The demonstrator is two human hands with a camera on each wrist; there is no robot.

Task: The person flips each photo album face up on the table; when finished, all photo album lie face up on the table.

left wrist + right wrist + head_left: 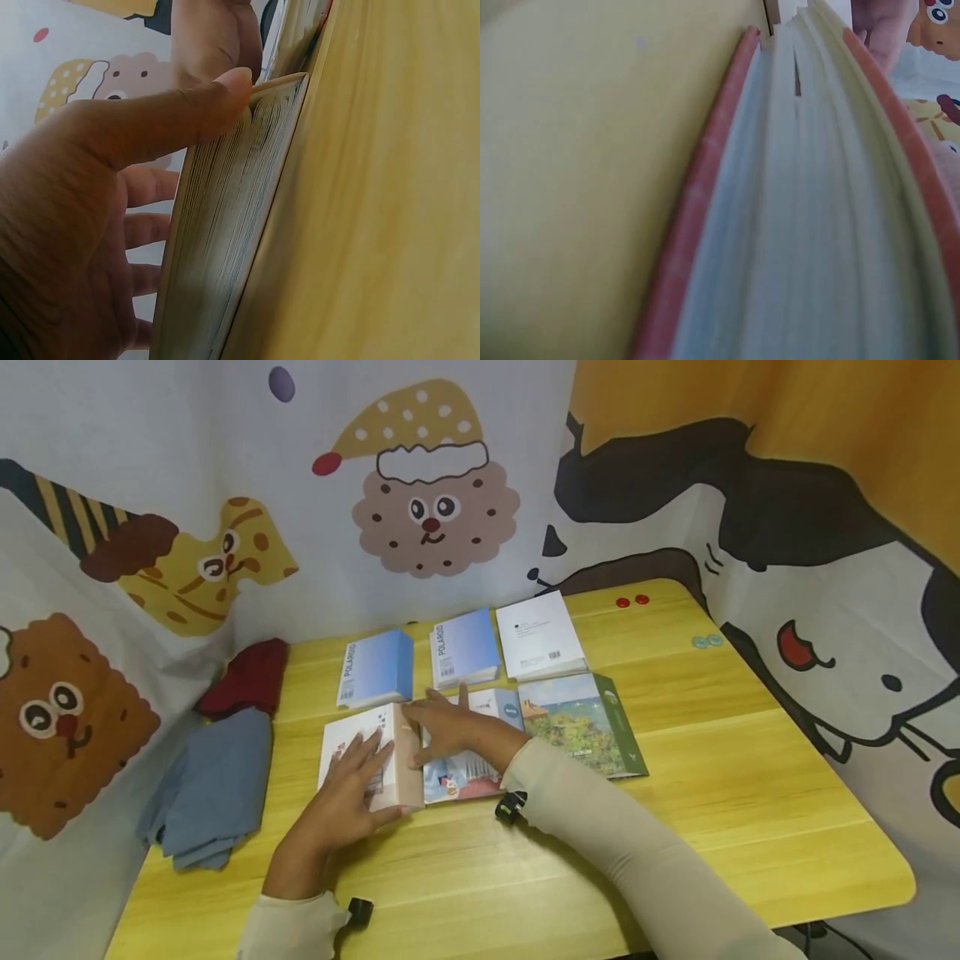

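One thick white book [387,783], beige-spined, under left hand [339,804], right hand [453,727] at its edge, each grip loosely spread

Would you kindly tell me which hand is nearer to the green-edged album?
The right hand. It is over the middle front book, just left of the green-edged album; the left hand lies farther left, on the white book.

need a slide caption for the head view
Left hand rests on a pale book, right hand at its spine, among two rows of books on a yellow table.
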